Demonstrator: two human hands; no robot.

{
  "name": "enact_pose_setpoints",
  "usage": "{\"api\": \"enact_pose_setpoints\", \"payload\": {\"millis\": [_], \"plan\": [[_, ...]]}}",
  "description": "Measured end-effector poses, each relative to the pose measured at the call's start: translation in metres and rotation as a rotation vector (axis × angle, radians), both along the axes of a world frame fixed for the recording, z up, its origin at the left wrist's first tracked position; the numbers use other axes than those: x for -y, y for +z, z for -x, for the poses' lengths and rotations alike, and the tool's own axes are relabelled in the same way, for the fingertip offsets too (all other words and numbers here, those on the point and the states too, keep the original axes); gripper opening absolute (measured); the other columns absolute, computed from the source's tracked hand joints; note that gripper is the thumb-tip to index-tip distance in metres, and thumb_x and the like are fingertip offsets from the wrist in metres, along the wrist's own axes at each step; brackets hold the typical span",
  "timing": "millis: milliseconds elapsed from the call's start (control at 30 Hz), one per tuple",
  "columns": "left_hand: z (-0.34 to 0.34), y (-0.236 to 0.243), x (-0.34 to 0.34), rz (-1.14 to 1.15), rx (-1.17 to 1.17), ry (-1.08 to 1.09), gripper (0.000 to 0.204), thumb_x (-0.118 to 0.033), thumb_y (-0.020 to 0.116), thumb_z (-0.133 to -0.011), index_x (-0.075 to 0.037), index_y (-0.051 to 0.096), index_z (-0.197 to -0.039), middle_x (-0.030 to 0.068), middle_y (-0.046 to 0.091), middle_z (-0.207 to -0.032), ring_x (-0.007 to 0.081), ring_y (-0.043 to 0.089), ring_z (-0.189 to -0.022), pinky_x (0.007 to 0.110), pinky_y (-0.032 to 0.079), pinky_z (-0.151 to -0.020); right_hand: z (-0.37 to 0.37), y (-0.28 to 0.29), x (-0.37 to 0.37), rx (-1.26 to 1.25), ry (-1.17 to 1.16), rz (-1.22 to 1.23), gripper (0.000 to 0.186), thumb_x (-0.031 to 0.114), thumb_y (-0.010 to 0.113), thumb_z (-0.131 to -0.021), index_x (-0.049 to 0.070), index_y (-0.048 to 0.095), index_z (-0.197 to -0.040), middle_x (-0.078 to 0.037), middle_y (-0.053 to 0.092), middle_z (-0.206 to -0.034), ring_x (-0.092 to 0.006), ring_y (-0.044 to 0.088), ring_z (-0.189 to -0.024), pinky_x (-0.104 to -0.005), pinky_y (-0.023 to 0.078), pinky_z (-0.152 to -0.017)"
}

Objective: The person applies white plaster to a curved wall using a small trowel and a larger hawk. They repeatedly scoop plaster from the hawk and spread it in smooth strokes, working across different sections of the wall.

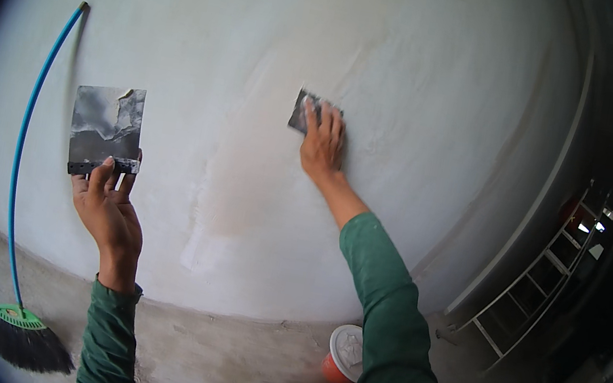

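Observation:
My left hand (111, 213) grips the dark lower edge of a flat, square metal putty knife (105, 123), thumb in front and fingers behind. White putty is smeared over the upper part of that blade, which is held upright in front of the wall. Higher and to the right, my right hand (323, 139) presses a second, smaller dark scraper blade (300, 113) to the pale wall (188, 28), its fingers spread along the blade. Around it the wall bears a broad beige, smoothed patch (245, 174) with whiter streaks.
A broom (30, 340) with a blue handle and black bristles leans on the wall at left. On the floor (218, 346) by my right forearm stands an orange-red bucket (336, 371) with whitish material at its top. A metal ladder (536, 288) leans at the far right, near a dark area.

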State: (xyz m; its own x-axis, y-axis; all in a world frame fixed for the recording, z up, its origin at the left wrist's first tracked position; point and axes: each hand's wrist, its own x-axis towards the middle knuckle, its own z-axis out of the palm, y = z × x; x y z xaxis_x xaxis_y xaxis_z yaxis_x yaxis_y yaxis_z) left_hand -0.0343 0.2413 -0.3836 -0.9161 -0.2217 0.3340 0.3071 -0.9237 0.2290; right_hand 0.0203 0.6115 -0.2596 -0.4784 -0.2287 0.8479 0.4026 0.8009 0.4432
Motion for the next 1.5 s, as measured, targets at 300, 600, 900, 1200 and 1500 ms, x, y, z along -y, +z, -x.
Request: {"api": "enact_pose_setpoints", "payload": {"millis": [300,600,900,1200,1500], "plan": [[0.005,-0.006,-0.001,-0.023,-0.019,-0.007,0.029,-0.001,0.062,-0.097,0.0,0.051,-0.124,0.0121,0.062,-0.111,0.0299,0.072,-0.107,0.04,0.062,-0.091,-0.014,0.05,0.017,-0.057,0.04,0.223,0.061,-0.003,0.052,-0.096,0.012,0.048,-0.154,-0.019,0.045,-0.156,-0.0407,0.041,-0.143,-0.0532,0.037,-0.119],[0.005,-0.007,-0.003,-0.016,0.01,0.013,0.032,-0.004,0.065,-0.096,-0.002,0.053,-0.126,0.0089,0.062,-0.113,0.0207,0.067,-0.104,0.037,0.059,-0.089,0.006,-0.002,0.02,0.137,0.006,-0.023,0.056,0.002,0.055,-0.097,0.011,0.05,-0.152,-0.022,0.048,-0.151,-0.0424,0.043,-0.138,-0.0563,0.034,-0.118],[0.011,-0.012,-0.006,-0.014,0.007,0.018,0.03,-0.005,0.066,-0.096,-0.004,0.051,-0.123,0.0109,0.063,-0.112,0.0257,0.068,-0.11,0.038,0.06,-0.091,-0.013,0.021,0.018,0.01,-0.046,0.194,0.06,-0.001,0.054,-0.097,0.012,0.047,-0.155,-0.02,0.046,-0.154,-0.0422,0.043,-0.14,-0.0525,0.038,-0.118],[0.006,-0.007,-0.004,-0.037,0.021,0.016,0.025,-0.004,0.066,-0.096,-0.005,0.052,-0.118,0.0094,0.062,-0.112,0.0218,0.067,-0.105,0.038,0.059,-0.09,0.02,0.08,0.042,0.061,0.0,0.081,0.062,-0.001,0.057,-0.093,0.011,0.047,-0.154,-0.018,0.046,-0.153,-0.0406,0.041,-0.14,-0.0532,0.035,-0.118],[0.002,-0.003,-0.002,0.032,-0.015,0.071,0.031,-0.005,0.065,-0.097,0.0,0.049,-0.123,0.0152,0.061,-0.115,0.0308,0.07,-0.111,0.043,0.061,-0.094,0.014,-0.081,0.047,0.182,-0.031,0.005,0.063,0.004,0.06,-0.094,0.012,0.047,-0.155,-0.02,0.045,-0.152,-0.0439,0.04,-0.14,-0.0619,0.031,-0.118]]}}
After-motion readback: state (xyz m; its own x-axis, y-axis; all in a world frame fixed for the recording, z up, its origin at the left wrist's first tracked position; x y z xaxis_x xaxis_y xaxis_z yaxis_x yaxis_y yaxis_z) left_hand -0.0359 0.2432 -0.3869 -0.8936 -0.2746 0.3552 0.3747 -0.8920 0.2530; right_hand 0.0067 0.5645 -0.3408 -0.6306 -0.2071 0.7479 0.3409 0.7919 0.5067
